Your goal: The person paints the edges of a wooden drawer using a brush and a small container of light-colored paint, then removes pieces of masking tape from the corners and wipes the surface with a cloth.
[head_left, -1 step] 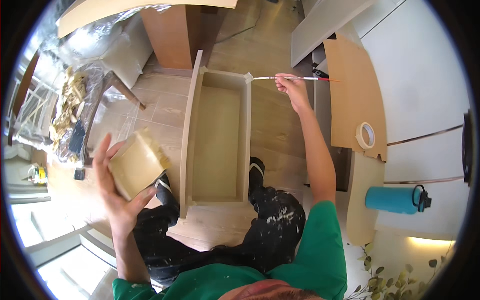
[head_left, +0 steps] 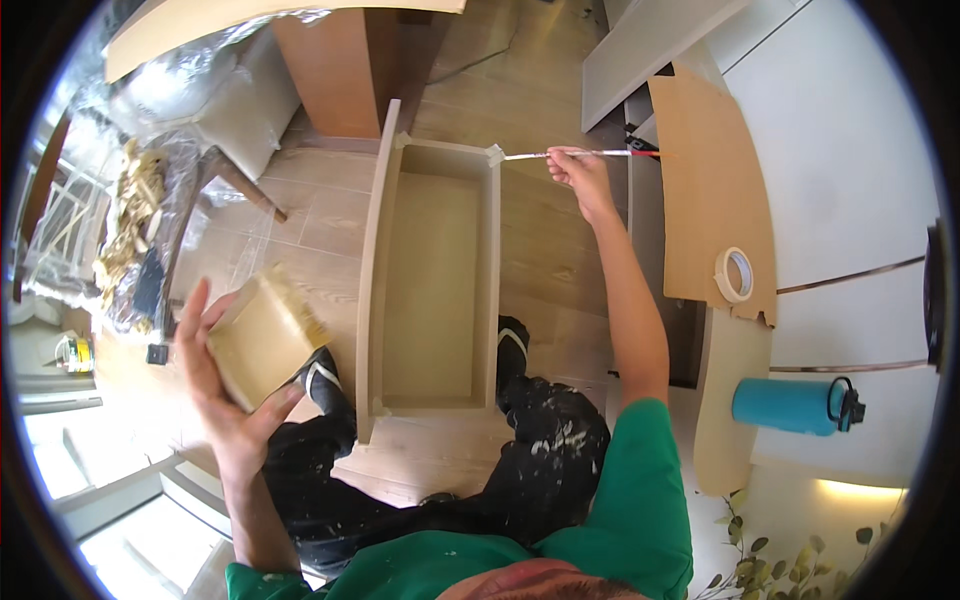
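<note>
A beige drawer (head_left: 487, 280) lies open side up on the floor in front of me, its taller front panel on the left. My right hand (head_left: 582, 182) pinches a thin paintbrush (head_left: 527, 156) with a pale handle and a red section toward its right end. The brush's left end meets the drawer's far right corner, where a pale patch shows. On the left, my left hand (head_left: 232, 425) grips a square, shallow container (head_left: 262, 342), tilted, its inside coated beige. Its fingers hold the left side and the thumb the near edge.
Cardboard (head_left: 712, 190) on the right bears a tape roll (head_left: 733, 275); a blue bottle (head_left: 785, 406) lies nearer. Plastic sheeting and a wooden leg (head_left: 245, 185) stand at left. A brown cabinet (head_left: 330, 75) is beyond the drawer. My shoes (head_left: 513, 345) flank the drawer's near end.
My left hand and the container have shifted slightly left and toward me. The right hand and brush stay nearly in place, with the brush end still at the drawer's corner.
</note>
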A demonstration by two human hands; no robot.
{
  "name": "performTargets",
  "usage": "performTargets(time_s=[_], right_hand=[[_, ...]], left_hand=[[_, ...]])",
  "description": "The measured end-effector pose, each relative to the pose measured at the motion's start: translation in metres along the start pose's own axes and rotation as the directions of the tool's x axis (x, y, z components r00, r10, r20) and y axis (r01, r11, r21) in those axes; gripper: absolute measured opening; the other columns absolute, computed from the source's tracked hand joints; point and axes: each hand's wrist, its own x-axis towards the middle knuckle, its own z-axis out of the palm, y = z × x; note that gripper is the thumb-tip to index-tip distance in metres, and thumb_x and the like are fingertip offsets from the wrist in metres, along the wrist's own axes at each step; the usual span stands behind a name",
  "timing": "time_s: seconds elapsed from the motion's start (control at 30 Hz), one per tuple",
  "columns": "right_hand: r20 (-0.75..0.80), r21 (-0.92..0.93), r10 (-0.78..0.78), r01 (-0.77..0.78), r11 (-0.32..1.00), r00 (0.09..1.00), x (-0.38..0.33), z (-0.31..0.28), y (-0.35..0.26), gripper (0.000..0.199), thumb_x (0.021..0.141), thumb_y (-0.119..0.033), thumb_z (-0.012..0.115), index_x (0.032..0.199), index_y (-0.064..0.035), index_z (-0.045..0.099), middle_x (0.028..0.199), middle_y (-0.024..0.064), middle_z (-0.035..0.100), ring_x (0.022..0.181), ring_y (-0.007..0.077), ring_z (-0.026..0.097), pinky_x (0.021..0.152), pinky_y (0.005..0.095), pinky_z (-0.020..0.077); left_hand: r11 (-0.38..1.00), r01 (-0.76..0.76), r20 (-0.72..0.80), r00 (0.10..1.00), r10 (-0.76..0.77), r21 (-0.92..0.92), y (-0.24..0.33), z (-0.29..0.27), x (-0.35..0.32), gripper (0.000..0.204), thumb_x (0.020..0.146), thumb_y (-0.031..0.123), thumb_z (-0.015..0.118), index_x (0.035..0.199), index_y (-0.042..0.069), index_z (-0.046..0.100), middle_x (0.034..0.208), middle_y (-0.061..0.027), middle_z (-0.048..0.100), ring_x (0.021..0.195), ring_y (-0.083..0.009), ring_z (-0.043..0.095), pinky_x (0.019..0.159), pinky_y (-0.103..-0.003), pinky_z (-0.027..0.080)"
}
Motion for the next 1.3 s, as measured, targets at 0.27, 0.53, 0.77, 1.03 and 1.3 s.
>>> performTargets(time_s=[0.27, 0.53, 0.77, 1.03, 1.3], right_hand=[[-0.064, -0.112, -0.004, -0.003, 0.994, 0.998, 0.102, -0.004, 0.128, 0.017, 0.101, -0.013, 0.067, 0.109, 0.0014, 0.071, 0.096, 0.0062, 0.074, 0.086, 0.0117, 0.069, 0.074, 0.0264, 0.0568], [-0.04, -0.269, -0.129, 0.114, 0.956, 0.991, 0.146, -0.014, 0.181, 0.015, 0.1, -0.01, 0.065, 0.106, 0.0019, 0.071, 0.091, 0.0052, 0.073, 0.08, 0.0092, 0.067, 0.069, 0.0248, 0.054], [-0.034, -0.288, -0.057, 0.045, 0.956, 0.998, 0.156, -0.02, 0.187, 0.014, 0.096, -0.007, 0.064, 0.103, 0.0014, 0.072, 0.089, 0.0042, 0.072, 0.079, 0.0088, 0.067, 0.067, 0.0234, 0.0518], [-0.045, -0.279, -0.062, 0.047, 0.959, 0.997, 0.164, -0.015, 0.198, 0.013, 0.096, -0.007, 0.065, 0.102, 0.0004, 0.074, 0.089, 0.0048, 0.074, 0.079, 0.0092, 0.068, 0.068, 0.023, 0.0523], [-0.092, -0.385, -0.213, 0.162, 0.908, 0.973, 0.173, -0.018, 0.205, 0.013, 0.092, -0.012, 0.072, 0.096, -0.001, 0.076, 0.083, 0.0068, 0.076, 0.074, 0.0128, 0.07, 0.072, 0.0286, 0.0553]], left_hand=[[0.983, 0.014, -0.148, 0.989, 0.014, 0.185, -0.056, 0.013, 0.032, 0.119, 0.073, 0.044, 0.09, 0.163, 0.005, 0.023, 0.145, -0.0167, 0.05, 0.129, -0.0267, 0.056, 0.108, -0.041, 0.048], [0.961, 0.017, -0.233, 0.971, 0.05, 0.275, -0.085, 0.003, 0.059, 0.116, 0.075, 0.046, 0.089, 0.163, 0.006, 0.025, 0.147, -0.0196, 0.051, 0.127, -0.0273, 0.059, 0.106, -0.039, 0.052], [0.953, -0.016, -0.248, 0.964, 0.096, 0.303, -0.092, 0.005, 0.072, 0.121, 0.072, 0.054, 0.09, 0.163, 0.006, 0.026, 0.145, -0.0179, 0.051, 0.116, -0.0214, 0.062, 0.099, -0.034, 0.053], [0.951, 0.002, -0.288, 0.953, 0.091, 0.308, -0.096, 0.002, 0.074, 0.122, 0.07, 0.055, 0.091, 0.163, 0.008, 0.027, 0.142, -0.0166, 0.054, 0.112, -0.0196, 0.063, 0.098, -0.034, 0.053], [0.952, 0.018, -0.303, 0.95, 0.079, 0.305, -0.095, 0.003, 0.079, 0.123, 0.068, 0.054, 0.093, 0.163, 0.011, 0.029, 0.143, -0.0166, 0.054, 0.11, -0.0195, 0.064, 0.1, -0.035, 0.055]])
